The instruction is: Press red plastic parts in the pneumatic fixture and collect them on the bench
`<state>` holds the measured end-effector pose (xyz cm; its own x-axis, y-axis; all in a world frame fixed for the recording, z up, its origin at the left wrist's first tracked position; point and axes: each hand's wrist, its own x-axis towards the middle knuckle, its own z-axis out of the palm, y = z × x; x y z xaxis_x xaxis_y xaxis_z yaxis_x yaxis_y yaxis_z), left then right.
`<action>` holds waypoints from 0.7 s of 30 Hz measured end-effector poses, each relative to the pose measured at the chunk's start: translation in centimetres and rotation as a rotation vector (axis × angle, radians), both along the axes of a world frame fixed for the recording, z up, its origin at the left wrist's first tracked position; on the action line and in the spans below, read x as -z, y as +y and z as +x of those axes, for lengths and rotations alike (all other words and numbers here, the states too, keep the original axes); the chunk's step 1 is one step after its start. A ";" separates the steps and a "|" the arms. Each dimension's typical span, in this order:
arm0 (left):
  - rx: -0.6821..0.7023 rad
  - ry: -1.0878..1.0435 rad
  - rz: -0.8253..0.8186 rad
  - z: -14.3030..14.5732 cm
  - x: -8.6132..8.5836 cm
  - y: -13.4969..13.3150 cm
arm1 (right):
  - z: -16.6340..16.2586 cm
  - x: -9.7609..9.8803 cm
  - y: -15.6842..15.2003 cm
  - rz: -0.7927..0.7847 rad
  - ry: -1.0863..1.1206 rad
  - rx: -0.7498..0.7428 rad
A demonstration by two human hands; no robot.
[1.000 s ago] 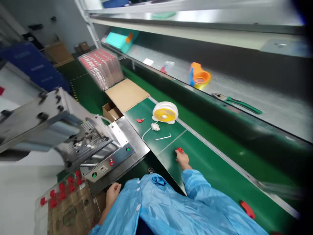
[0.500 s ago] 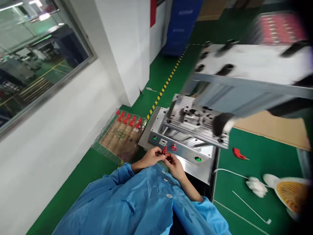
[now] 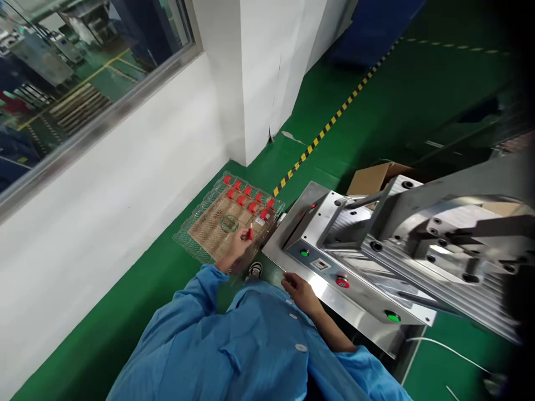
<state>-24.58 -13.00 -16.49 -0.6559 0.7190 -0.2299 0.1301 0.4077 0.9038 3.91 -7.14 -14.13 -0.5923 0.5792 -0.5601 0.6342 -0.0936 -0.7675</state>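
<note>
My left hand [image 3: 237, 246] is closed on a small red plastic part [image 3: 249, 234] with a pale tip. It holds this part above the near right side of a clear plastic tray [image 3: 196, 245] lying on a cardboard box. Several similar red parts [image 3: 241, 200] sit in rows at the tray's far end. Beside the front edge of a metal press machine [image 3: 355, 289], my right hand [image 3: 301, 293] rests with loosely bent fingers and nothing visible in them.
The machine's front panel carries green buttons [image 3: 392, 316] and a red button [image 3: 342, 282]. A white wall [image 3: 137, 195] runs along the left. Behind the press stands an open cardboard box [image 3: 368, 179]. A white cable [image 3: 451, 350] lies on the green surface at right.
My hands have parted. The left hand has carried the red part left, over the tray, while the right hand stays near the machine's front. The view has turned left.
</note>
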 end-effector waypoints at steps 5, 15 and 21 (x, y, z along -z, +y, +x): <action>-0.056 0.048 0.000 -9.4 0.9 2.7 | 1.8 1.1 0.1 -0.021 -0.154 0.049; 0.209 0.415 0.207 -6.4 -2.6 6.8 | 1.1 0.0 0.0 0.011 -0.164 0.151; 0.583 0.721 0.682 1.8 -10.9 9.6 | 1.6 -2.9 1.1 0.112 -0.102 0.256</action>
<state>-22.78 -3.43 -5.58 -0.0039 0.7871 0.6168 0.7147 -0.4292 0.5523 5.52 -6.08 -11.22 -0.3632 0.7641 -0.5331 0.6750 -0.1786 -0.7159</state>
